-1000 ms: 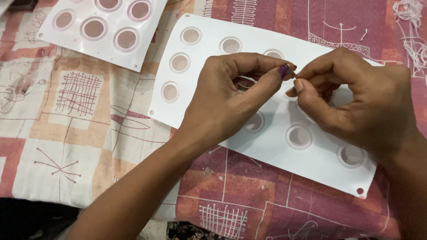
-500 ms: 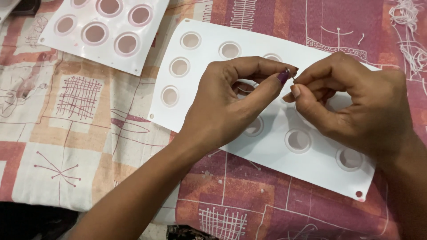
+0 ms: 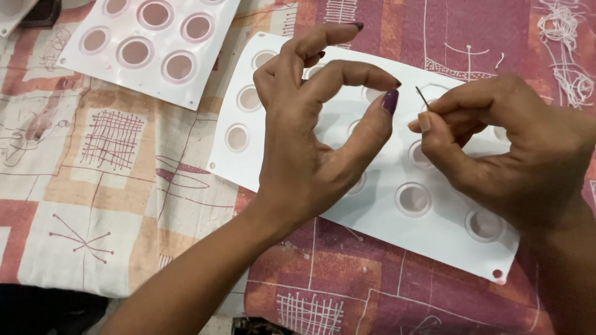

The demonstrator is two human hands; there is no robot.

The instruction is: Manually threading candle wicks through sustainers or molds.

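Glossy white plastic tray – thin metal needle – matt printed cloth.

The left hand hides several wells of the white tray; any thread is too fine to see

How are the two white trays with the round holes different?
The near tray lies under both hands, which hide part of it; the far tray at the top left is uncovered, with no hand near. The near tray shows almost whole, corner hole included; the far tray is cut off by the picture's edge. Both are flat, white, dotted with round wells, and rest on the patterned cloth.
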